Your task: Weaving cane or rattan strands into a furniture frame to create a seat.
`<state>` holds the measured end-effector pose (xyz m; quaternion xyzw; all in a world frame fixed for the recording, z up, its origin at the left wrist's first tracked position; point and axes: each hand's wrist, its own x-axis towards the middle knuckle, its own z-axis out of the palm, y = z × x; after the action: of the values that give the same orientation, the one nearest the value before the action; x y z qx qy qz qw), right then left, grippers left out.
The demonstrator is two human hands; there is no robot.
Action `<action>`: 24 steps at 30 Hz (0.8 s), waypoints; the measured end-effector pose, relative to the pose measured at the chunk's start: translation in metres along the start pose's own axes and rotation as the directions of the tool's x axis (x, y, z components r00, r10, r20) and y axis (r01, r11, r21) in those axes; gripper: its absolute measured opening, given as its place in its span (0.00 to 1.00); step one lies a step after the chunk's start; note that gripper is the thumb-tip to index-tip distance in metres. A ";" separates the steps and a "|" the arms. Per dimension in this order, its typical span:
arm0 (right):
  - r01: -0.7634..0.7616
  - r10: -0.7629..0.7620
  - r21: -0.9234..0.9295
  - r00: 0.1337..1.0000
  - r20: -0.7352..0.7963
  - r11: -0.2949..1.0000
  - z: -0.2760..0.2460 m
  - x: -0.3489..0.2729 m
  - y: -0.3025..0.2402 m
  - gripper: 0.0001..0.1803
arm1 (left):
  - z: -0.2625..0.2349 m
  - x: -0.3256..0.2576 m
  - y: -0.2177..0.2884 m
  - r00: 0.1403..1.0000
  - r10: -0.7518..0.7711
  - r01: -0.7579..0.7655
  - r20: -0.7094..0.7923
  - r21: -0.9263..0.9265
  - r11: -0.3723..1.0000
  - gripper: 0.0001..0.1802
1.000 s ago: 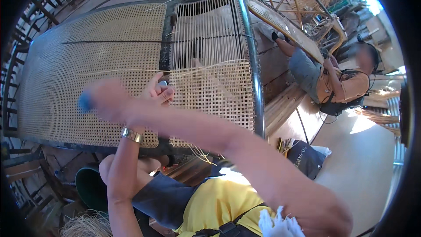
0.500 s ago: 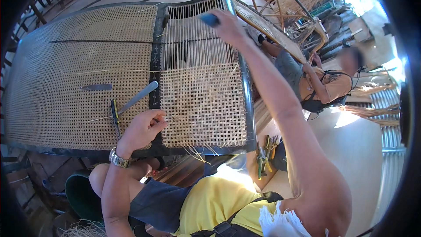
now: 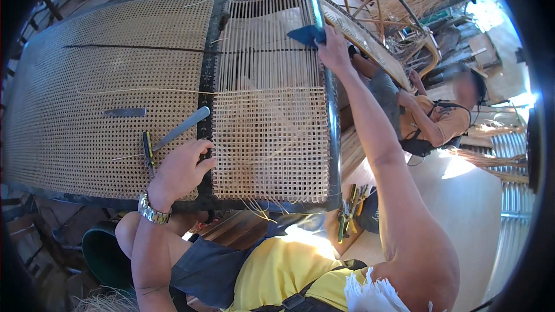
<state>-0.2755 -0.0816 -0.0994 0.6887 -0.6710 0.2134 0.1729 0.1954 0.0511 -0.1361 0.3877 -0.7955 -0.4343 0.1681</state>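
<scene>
My right hand (image 3: 335, 52) is closed on a folded dark blue cloth (image 3: 306, 36), near the far right of a cane panel (image 3: 269, 150) in a dark frame. The panel's near part is closely woven; its far part has only lengthwise strands, with the cloth over them. My left hand (image 3: 180, 170), with a metal watch at the wrist, rests by the frame's dark crossbar (image 3: 205, 92), thumb and fingers apart, holding nothing I can see. A screwdriver (image 3: 148, 145) with a yellow and black handle lies just beyond it, beside a long flat metal blade (image 3: 184, 127).
A larger woven cane panel (image 3: 115, 81) fills the left side, with a short blade (image 3: 124, 112) on it. A long thin dark rod (image 3: 144, 49) crosses both panels. Pliers (image 3: 347, 214) stand near my right. At right a person (image 3: 439, 121) handles another frame (image 3: 370, 43).
My right hand has moved right and slightly nearer with the blue cloth, toward the frame's right rail. My left hand has stayed by the crossbar, its thumb and fingers slightly farther apart.
</scene>
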 end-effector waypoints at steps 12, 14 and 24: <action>-0.030 -0.378 0.453 0.501 0.778 0.891 -0.036 -0.058 -0.165 0.22 | -0.011 -0.019 -0.010 0.997 -0.081 0.083 -0.018 0.197 0.977 0.22; -0.170 -0.159 0.327 0.615 0.772 0.930 -0.027 -0.004 -0.125 0.18 | -0.013 -0.021 -0.010 0.993 -0.116 0.117 -0.016 0.201 0.973 0.22; 0.177 -0.315 0.293 0.781 0.539 0.940 0.102 -0.046 -0.233 0.20 | -0.006 -0.023 -0.023 0.995 -0.094 0.099 -0.031 0.299 0.949 0.20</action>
<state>-0.0372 -0.0865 -0.1991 0.8178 -0.5663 0.0441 -0.0921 0.2249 0.0580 -0.1501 0.4509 -0.8309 -0.3128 0.0921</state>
